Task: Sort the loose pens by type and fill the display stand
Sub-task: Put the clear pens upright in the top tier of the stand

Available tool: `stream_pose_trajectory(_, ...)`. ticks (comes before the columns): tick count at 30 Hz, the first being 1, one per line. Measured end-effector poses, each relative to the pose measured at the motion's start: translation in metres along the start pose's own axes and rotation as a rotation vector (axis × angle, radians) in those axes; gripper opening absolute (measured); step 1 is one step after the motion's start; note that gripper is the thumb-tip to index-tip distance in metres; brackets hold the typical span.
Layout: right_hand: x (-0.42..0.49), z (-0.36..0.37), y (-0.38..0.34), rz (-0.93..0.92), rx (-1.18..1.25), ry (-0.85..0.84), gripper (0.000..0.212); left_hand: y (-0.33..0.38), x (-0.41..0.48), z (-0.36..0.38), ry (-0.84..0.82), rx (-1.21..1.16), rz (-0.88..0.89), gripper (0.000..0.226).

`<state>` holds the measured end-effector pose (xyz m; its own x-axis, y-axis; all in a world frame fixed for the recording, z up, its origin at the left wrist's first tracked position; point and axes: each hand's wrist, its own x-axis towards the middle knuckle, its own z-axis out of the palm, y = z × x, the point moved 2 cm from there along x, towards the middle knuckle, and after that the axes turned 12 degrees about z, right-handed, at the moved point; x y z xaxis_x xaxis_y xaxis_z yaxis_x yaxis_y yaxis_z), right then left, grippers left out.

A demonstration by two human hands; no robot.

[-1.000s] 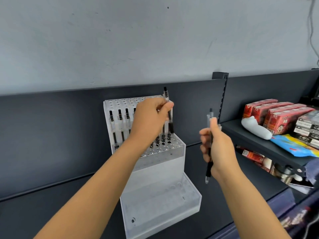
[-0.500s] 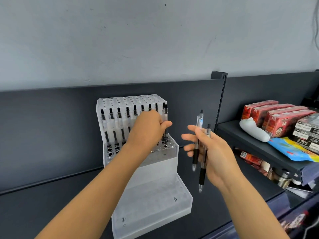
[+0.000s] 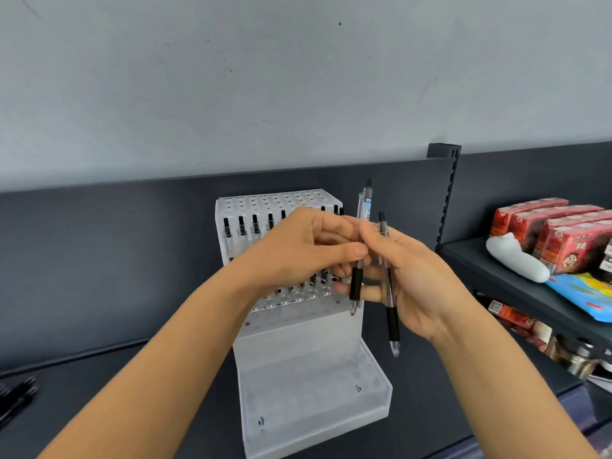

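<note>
One row of pens fills the stand, lower tiers unfilled; left hand pinches a labelled pen, right hand grips a plain pen.

Hidden row, cropped edges
The left hand covers the middle of the display stand's pen row; blurred dark pens at lower left and red boxes at the right edge are cut off.
</note>
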<state>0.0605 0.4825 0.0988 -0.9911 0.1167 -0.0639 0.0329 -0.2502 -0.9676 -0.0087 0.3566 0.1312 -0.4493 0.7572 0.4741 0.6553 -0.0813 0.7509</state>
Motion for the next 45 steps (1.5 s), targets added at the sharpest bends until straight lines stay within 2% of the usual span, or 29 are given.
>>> stream_pose_trajectory(1,0.001,-0.002,0.001,-0.012,-0.046,0.064,0.032,-0.002,0.001,-0.002,0.057,0.007,0.002,0.014)
stream_pose_trajectory(4,0.002,-0.014,0.006,-0.045,-0.093,0.318,0.031,-0.018,0.004,-0.011,0.407,0.166,0.011,0.011)
stream_pose_trajectory(6,0.002,-0.017,0.012,-0.046,-0.117,0.375,0.034,-0.032,0.005,-0.012,0.496,0.239,-0.006,0.016)
stream_pose_trajectory(10,0.003,-0.021,0.019,-0.023,-0.065,0.436,0.049,-0.055,0.006,-0.005,0.41,0.4,-0.057,0.011)
stream_pose_trajectory(13,0.003,-0.022,0.019,-0.001,0.081,0.335,0.061,-0.063,0.007,-0.003,0.403,0.379,-0.079,0.012)
stream_pose_trajectory(16,0.004,-0.023,0.019,-0.008,0.157,0.312,0.055,-0.062,0.008,-0.004,0.418,0.356,-0.047,0.009)
stream_pose_trajectory(21,0.005,-0.019,0.025,-0.052,0.169,0.403,0.04,-0.06,0.013,-0.004,0.453,0.252,0.009,0.006)
stream_pose_trajectory(25,0.004,-0.014,0.027,-0.11,0.128,0.478,0.029,-0.075,0.014,0.007,0.355,0.318,-0.048,0.012)
stream_pose_trajectory(31,0.001,-0.009,0.02,-0.193,-0.111,0.549,0.016,-0.078,0.015,0.01,0.25,0.513,-0.065,0.022)
stream_pose_trajectory(33,0.0,-0.007,0.017,-0.209,-0.116,0.574,0.012,-0.075,0.016,0.008,0.225,0.528,-0.079,0.022)
stream_pose_trajectory(39,-0.002,0.001,0.009,-0.26,-0.085,0.618,0.018,-0.074,0.014,0.007,0.183,0.554,-0.129,0.027)
stream_pose_trajectory(42,-0.002,0.005,0.006,-0.287,-0.092,0.63,0.018,-0.066,0.01,0.0,0.124,0.652,-0.128,0.029)
stream_pose_trajectory(45,0.0,0.01,0.002,-0.302,-0.098,0.612,0.022,-0.048,0.001,-0.005,0.151,0.551,0.013,0.01)
